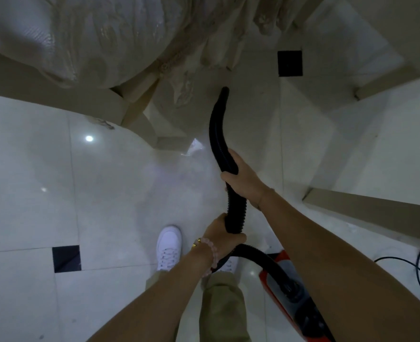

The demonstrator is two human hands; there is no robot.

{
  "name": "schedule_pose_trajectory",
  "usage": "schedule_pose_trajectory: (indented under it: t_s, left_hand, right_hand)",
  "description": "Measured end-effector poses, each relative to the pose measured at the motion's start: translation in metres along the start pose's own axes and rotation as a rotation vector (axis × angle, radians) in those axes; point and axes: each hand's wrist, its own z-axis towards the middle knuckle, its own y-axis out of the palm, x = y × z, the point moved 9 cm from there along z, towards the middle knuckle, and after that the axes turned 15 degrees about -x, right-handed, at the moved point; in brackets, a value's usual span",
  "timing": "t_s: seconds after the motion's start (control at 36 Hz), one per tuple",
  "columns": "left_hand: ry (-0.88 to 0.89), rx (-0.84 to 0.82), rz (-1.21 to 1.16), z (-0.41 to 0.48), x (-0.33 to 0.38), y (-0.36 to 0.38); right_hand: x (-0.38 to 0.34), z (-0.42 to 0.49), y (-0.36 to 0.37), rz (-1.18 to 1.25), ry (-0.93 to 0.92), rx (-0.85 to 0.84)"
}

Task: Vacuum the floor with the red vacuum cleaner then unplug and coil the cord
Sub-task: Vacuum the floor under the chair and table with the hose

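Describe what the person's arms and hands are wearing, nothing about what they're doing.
Both arms are bare to the frame edge: no sleeves, no gloves. The left hand has two things at its wrist: a pale pink bead bracelet and a gold-coloured band beside it. The right hand wears nothing I can make out.

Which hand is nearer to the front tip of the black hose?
Right. The right hand grips the black hose partway along, closer to the tip; the left hand grips it lower down, nearer the red vacuum cleaner.
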Motion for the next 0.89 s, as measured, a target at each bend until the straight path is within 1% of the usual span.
schedule_pose_trajectory:
  t_s: [0.06, 0.11, 0.28, 0.42, 0.56, 0.64, 0.78, 0.89]
  left_hand:
    - [0.014, 0.017, -0.007, 0.000, -0.002, 0.000]
    - [-0.010, 0.009, 0.008, -0.001, -0.006, 0.003]
    - [-0.038, 0.019, -0.056, -0.007, -0.017, 0.005]
    - [-0.042, 0.023, -0.064, -0.010, -0.024, 0.004]
    - [-0.060, 0.020, 0.004, -0.013, -0.030, 0.003]
    - [-0.070, 0.031, 0.063, -0.014, -0.033, 0.004]
    - [-0.061, 0.007, 0.177, -0.012, -0.019, 0.010]
    - [-0.023, 0.018, 0.185, -0.003, -0.005, 0.010]
  right_hand:
    - [0.000, 0.000, 0.005, -0.001, 0.006, -0.030]
    - [0.001, 0.002, 0.011, -0.010, 0.020, -0.058]
    - [-0.004, 0.005, 0.033, -0.037, 0.014, -0.163]
    - [-0.004, 0.005, 0.043, -0.018, 0.020, -0.182]
    - [0.008, 0.002, 0.040, -0.014, 0.007, -0.093]
    - [0.019, -0.003, 0.033, 0.003, 0.011, -0.010]
    - [0.036, -0.012, 0.010, 0.089, 0.018, 0.139]
    - [0.040, -0.022, -0.021, 0.172, 0.003, 0.255]
